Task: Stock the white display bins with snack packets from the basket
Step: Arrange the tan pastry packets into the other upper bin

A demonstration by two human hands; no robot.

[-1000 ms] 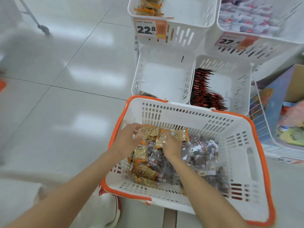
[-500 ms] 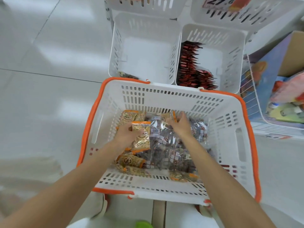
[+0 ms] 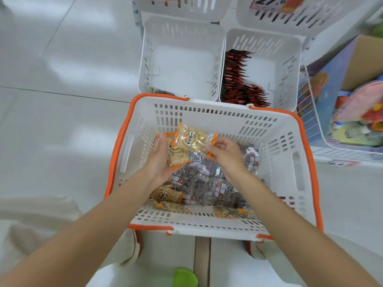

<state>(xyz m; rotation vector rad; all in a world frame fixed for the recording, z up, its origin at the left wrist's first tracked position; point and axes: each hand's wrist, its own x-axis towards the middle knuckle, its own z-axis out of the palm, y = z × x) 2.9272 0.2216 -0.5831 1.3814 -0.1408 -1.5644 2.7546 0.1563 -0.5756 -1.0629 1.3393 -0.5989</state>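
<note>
Gathering from the basket (image 3: pixel 116 162): our left hand (image 3: pixel 159 162) grips peanut packets (image 3: pixel 187 145), our right hand (image 3: pixel 227 155) pinches one's edge; next we'd likely lift them to a far white bin (image 3: pixel 146 65).

1 basket (image 3: pixel 207 119), 4 white bins (image 3: pixel 182 34) — 2 packets (image 3: pixel 193 141) in 2 hands (image 3: pixel 158 162)

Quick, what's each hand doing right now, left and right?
Left hand: holding a peanut packet.
Right hand: pinching the orange end of a second peanut packet.
</note>
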